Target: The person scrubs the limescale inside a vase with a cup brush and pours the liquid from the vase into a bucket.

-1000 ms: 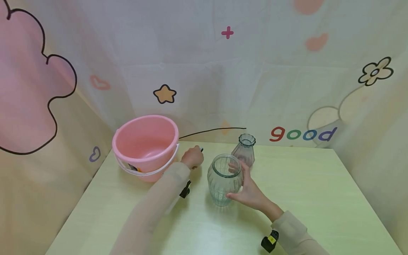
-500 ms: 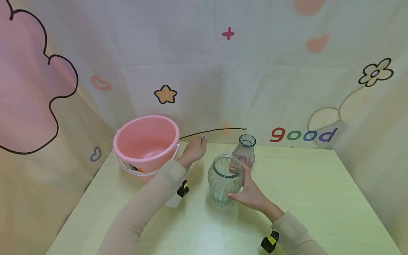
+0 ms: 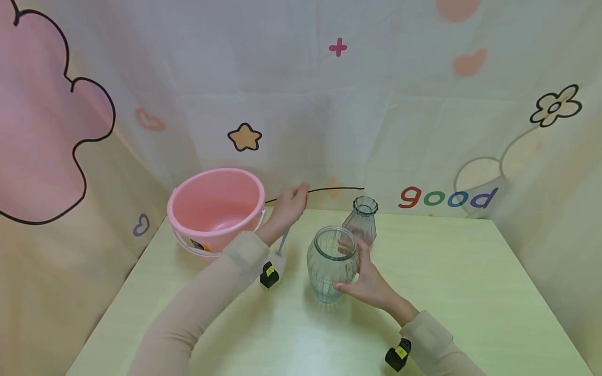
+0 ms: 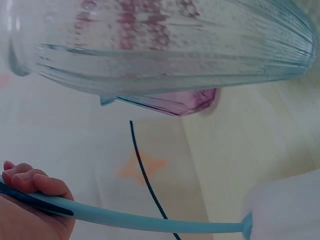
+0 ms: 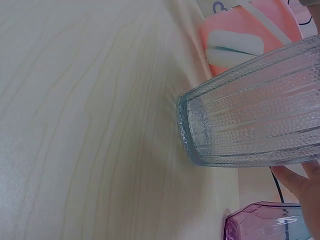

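Observation:
My left hand (image 3: 288,207) is raised beside the pink bucket, its fingers curled round the blue handle (image 4: 150,220) of a sponge bottle brush. The brush's white sponge head (image 5: 235,47) points down; in the head view it is partly behind the wrist camera. My right hand (image 3: 371,284) grips the side of a ribbed clear glass vase (image 3: 326,274), which stands upright with its mouth up. Thumb and fingers lie on either side of the glass. Behind it stands a smaller purple-tinted glass vase (image 3: 362,224), apart from both hands.
On the left of the table (image 3: 451,292) stands a pink bucket (image 3: 211,198) with its white handle (image 3: 188,249) hanging down in front. A printed curtain (image 3: 282,68) closes off the back and sides.
My left hand has risen with the brush, and the sponge head has swung from under the sleeve to a more upright hang. My right hand and the clear vase have stayed put.

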Demonstrator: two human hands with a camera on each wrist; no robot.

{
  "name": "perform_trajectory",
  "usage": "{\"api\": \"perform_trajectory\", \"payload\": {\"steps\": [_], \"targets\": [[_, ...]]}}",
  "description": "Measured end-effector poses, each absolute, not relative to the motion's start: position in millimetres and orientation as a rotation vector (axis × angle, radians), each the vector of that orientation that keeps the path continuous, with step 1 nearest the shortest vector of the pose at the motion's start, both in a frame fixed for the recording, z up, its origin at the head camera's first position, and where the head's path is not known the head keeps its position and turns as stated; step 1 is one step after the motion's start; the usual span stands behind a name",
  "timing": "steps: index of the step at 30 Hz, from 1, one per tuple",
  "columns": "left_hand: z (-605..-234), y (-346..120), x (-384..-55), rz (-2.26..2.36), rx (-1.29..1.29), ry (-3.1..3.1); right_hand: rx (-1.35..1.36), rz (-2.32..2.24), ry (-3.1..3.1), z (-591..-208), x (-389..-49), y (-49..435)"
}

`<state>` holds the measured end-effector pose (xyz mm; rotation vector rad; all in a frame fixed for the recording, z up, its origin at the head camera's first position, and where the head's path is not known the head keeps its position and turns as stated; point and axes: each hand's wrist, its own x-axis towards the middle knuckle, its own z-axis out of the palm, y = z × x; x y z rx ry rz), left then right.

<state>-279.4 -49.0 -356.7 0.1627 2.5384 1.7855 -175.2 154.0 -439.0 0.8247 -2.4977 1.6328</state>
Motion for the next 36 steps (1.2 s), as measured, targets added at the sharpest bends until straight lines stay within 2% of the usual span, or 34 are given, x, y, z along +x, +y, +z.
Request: {"api": "perform_trajectory", "payload": {"steps": [6,13,24,36], "targets": [[-329,-47,-270,2.066,0.208,2.316,0.803,1.636,-2.514,-439,-175,153],[-291,-52,-258,2.226,0.536,2.201,0.818,1.658,-2.500,-440,-176,154],[-234,-48,-239,2.459,0.853,2.011,0.831,1.656,-2.490,-440,-176,154],[-191,-35,-215,2.506,1.077,1.889,0.837,1.616,-2.494,-440,-176,154]]}}
